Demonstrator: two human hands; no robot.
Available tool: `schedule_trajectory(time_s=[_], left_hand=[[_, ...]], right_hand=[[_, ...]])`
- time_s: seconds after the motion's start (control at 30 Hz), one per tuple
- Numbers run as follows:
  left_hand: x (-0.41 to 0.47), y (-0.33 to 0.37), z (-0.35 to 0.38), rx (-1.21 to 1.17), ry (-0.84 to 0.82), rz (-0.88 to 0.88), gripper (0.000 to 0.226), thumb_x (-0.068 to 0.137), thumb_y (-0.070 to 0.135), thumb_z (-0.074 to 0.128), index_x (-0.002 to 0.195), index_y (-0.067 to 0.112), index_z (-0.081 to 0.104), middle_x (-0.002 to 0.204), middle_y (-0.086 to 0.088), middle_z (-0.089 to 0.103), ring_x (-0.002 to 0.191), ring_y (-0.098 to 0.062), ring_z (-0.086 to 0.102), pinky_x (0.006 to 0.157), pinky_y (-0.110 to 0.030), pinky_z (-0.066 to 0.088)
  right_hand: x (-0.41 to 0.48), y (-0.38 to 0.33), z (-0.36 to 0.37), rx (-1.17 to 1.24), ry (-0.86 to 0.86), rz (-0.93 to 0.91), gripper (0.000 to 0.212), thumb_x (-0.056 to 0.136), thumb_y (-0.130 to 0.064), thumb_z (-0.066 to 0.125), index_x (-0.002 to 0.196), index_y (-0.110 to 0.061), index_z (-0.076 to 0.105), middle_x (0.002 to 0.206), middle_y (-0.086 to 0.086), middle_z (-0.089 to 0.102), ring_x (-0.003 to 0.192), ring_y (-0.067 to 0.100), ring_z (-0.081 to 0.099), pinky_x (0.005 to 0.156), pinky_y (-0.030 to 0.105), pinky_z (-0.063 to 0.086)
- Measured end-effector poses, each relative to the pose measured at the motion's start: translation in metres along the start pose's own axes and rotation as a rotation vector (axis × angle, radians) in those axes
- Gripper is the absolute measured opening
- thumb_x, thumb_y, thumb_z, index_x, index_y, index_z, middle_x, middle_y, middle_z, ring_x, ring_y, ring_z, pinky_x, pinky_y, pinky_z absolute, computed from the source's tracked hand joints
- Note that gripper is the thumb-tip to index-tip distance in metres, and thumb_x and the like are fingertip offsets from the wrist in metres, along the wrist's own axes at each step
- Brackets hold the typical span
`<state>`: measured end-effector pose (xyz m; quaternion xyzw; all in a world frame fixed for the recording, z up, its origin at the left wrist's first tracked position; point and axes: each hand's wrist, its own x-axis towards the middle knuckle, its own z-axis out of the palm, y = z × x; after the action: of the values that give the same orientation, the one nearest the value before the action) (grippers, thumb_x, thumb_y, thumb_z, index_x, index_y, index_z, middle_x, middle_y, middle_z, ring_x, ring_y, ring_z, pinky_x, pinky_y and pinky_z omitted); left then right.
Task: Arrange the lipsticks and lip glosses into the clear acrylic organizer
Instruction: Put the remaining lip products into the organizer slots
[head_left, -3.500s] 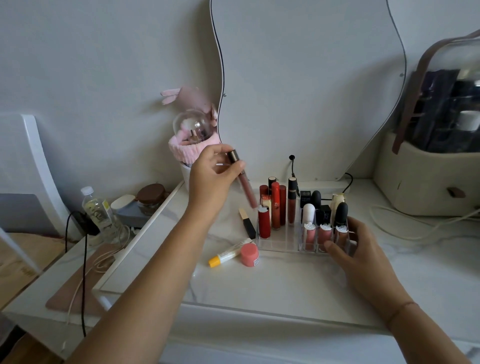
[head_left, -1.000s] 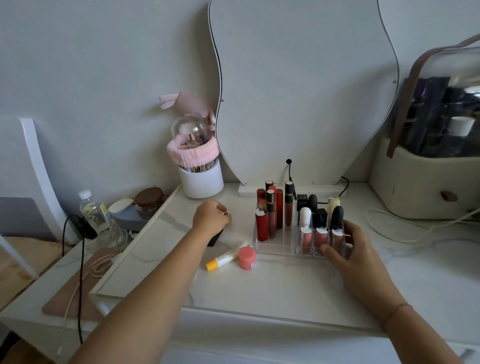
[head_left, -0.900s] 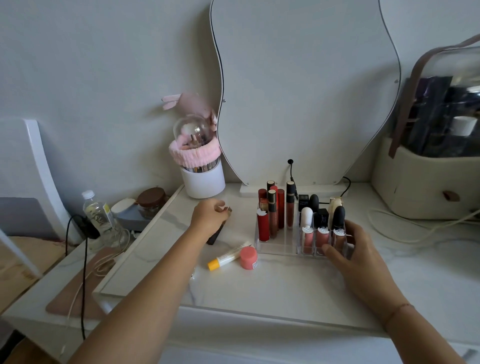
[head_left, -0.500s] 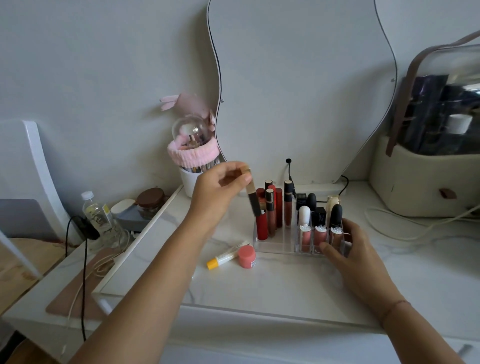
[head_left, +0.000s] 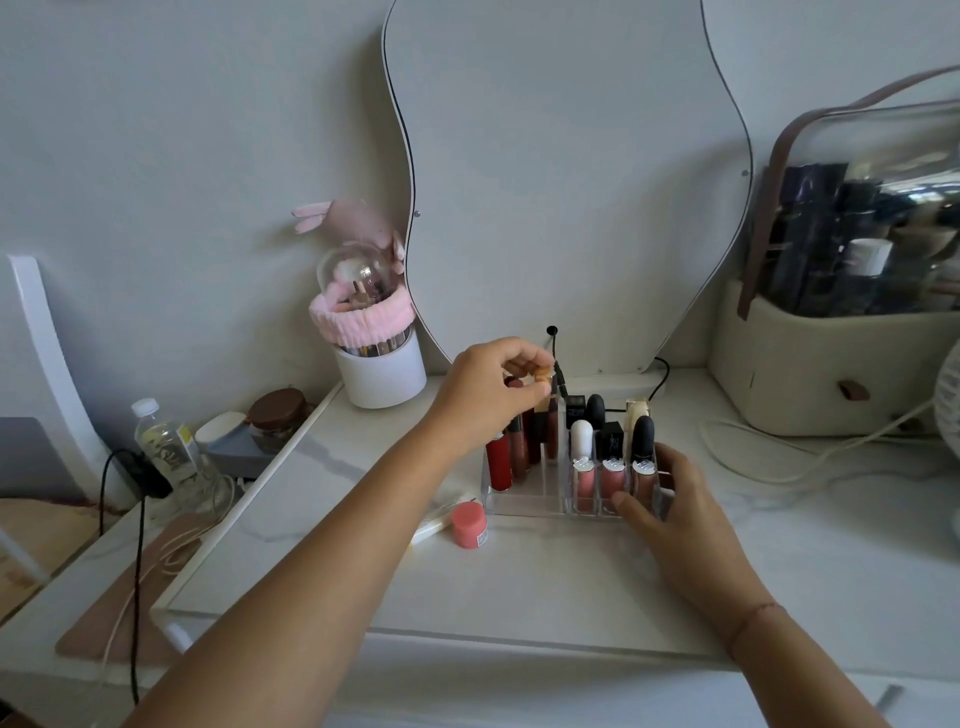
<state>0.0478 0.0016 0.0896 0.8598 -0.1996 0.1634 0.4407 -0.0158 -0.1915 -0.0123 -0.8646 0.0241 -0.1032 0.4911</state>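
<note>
1. Beside the left edge of the table (head_left: 519, 587) stood a bottle (head_left: 166, 447) and a brown-lidded jar (head_left: 275, 418), neither part of the job.
2. A white cup (head_left: 382, 374) with a pink band held what looked like brushes.
3. Left to do, by my reading: a pale tube (head_left: 441, 522) lay flat on the table, mostly hidden behind the left forearm. Just beside it sat a pink pot (head_left: 469, 525). Both were outside the organizer, near its front left corner.
4. The left hand (head_left: 493, 395) pinched the gold top of a lipstick (head_left: 543, 375) between thumb and fingertips, upright over the organizer's left rear. The hand hid whether its base had reached the bottom. I judged this piece to be mid-placement.
5. The organizer (head_left: 524, 506) stood in front of the mirror (head_left: 561, 182). Its left section held red tubes (head_left: 498, 460) and brown ones upright, with free room at the front.
6. Its right section looked full. Three pink glosses (head_left: 584, 478) filled the front cells, one each, with black lipsticks and a cream one behind.
7. The right hand (head_left: 670, 512) gripped the organizer's front right corner, thumb on the front wall and fingers curled round the side, apparently steadying it.
8. At far right a beige case (head_left: 810, 379) with a clear lid held dark bottles.
9. Overall the sorting seemed nearly finished.
</note>
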Motion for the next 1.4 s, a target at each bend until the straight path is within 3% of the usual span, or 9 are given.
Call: schedule_trajectory(time_s=[0.13, 0.33, 0.43, 0.57, 0.73, 0.8, 0.9, 1.07, 1.4], left_hand=[[-0.002, -0.010, 0.002, 0.152, -0.055, -0.006, 0.020, 0.076, 0.018, 0.072, 0.095, 0.025, 0.070, 0.081, 0.019, 0.063, 0.088, 0.000, 0.052, 0.071, -0.005, 0.035], [0.001, -0.016, 0.006, 0.286, -0.030, 0.064, 0.021, 0.071, 0.023, 0.076, 0.090, 0.030, 0.070, 0.073, 0.024, 0.057, 0.088, 0.002, 0.041, 0.089, -0.033, 0.037], [0.004, -0.020, 0.008, 0.328, -0.012, 0.088, 0.021, 0.071, 0.028, 0.076, 0.089, 0.033, 0.069, 0.073, 0.024, 0.055, 0.089, 0.014, 0.033, 0.084, -0.030, 0.028], [0.007, -0.022, 0.010, 0.374, -0.010, 0.071, 0.022, 0.068, 0.032, 0.077, 0.088, 0.038, 0.070, 0.081, 0.024, 0.052, 0.086, -0.001, 0.025, 0.083, -0.028, 0.023], [0.009, -0.021, 0.013, 0.364, -0.021, 0.037, 0.024, 0.067, 0.032, 0.077, 0.086, 0.044, 0.067, 0.092, 0.018, 0.041, 0.092, -0.005, 0.020, 0.088, -0.027, 0.025], [0.009, -0.020, 0.014, 0.374, -0.018, 0.089, 0.023, 0.067, 0.029, 0.078, 0.085, 0.040, 0.069, 0.088, 0.021, 0.043, 0.091, 0.000, 0.020, 0.086, -0.027, 0.022], [0.008, -0.020, 0.014, 0.386, 0.010, 0.174, 0.020, 0.066, 0.025, 0.078, 0.083, 0.033, 0.071, 0.078, 0.030, 0.041, 0.091, 0.025, 0.016, 0.081, -0.028, 0.019], [0.010, -0.024, 0.011, 0.516, -0.029, 0.228, 0.010, 0.073, 0.027, 0.073, 0.082, 0.030, 0.072, 0.089, 0.017, 0.066, 0.104, -0.011, 0.042, 0.088, -0.031, 0.019], [0.007, -0.023, 0.004, 0.357, 0.030, 0.188, 0.016, 0.072, 0.026, 0.076, 0.087, 0.025, 0.071, 0.092, 0.010, 0.068, 0.096, -0.011, 0.046, 0.091, -0.033, 0.033]], right_hand=[[0.000, 0.000, 0.000, -0.003, -0.002, 0.001, 0.061, 0.083, -0.029, 0.068, 0.136, -0.026, 0.038, 0.132, 0.001, 0.051, 0.117, 0.023, 0.053, 0.101, 0.047, 0.043], [-0.001, -0.001, -0.001, -0.003, 0.001, 0.002, 0.062, 0.082, -0.030, 0.068, 0.136, -0.026, 0.038, 0.132, 0.000, 0.051, 0.116, 0.023, 0.054, 0.101, 0.046, 0.044], [-0.001, -0.002, -0.001, -0.001, -0.004, 0.006, 0.062, 0.083, -0.031, 0.068, 0.137, -0.027, 0.038, 0.133, -0.001, 0.050, 0.116, 0.022, 0.054, 0.101, 0.047, 0.043], [-0.001, -0.002, -0.001, -0.009, 0.003, 0.004, 0.062, 0.083, -0.031, 0.068, 0.137, -0.026, 0.038, 0.133, 0.000, 0.050, 0.117, 0.023, 0.053, 0.101, 0.047, 0.043], [-0.001, -0.004, -0.001, -0.011, -0.007, 0.006, 0.062, 0.083, -0.031, 0.067, 0.137, -0.026, 0.037, 0.133, 0.000, 0.049, 0.118, 0.022, 0.053, 0.102, 0.047, 0.042], [-0.001, -0.004, -0.001, -0.006, -0.008, 0.008, 0.061, 0.084, -0.030, 0.067, 0.137, -0.027, 0.037, 0.133, 0.000, 0.050, 0.117, 0.021, 0.053, 0.102, 0.047, 0.042], [-0.001, -0.004, -0.001, -0.007, -0.015, 0.013, 0.062, 0.084, -0.031, 0.067, 0.137, -0.027, 0.037, 0.133, 0.000, 0.050, 0.118, 0.020, 0.053, 0.103, 0.047, 0.041], [-0.002, -0.004, -0.001, -0.014, -0.001, 0.015, 0.062, 0.083, -0.031, 0.067, 0.137, -0.027, 0.037, 0.133, -0.002, 0.050, 0.117, 0.021, 0.053, 0.101, 0.046, 0.043], [-0.001, -0.004, 0.000, -0.011, -0.012, 0.019, 0.063, 0.083, -0.031, 0.068, 0.138, -0.028, 0.036, 0.134, -0.001, 0.049, 0.117, 0.020, 0.053, 0.101, 0.046, 0.044]])
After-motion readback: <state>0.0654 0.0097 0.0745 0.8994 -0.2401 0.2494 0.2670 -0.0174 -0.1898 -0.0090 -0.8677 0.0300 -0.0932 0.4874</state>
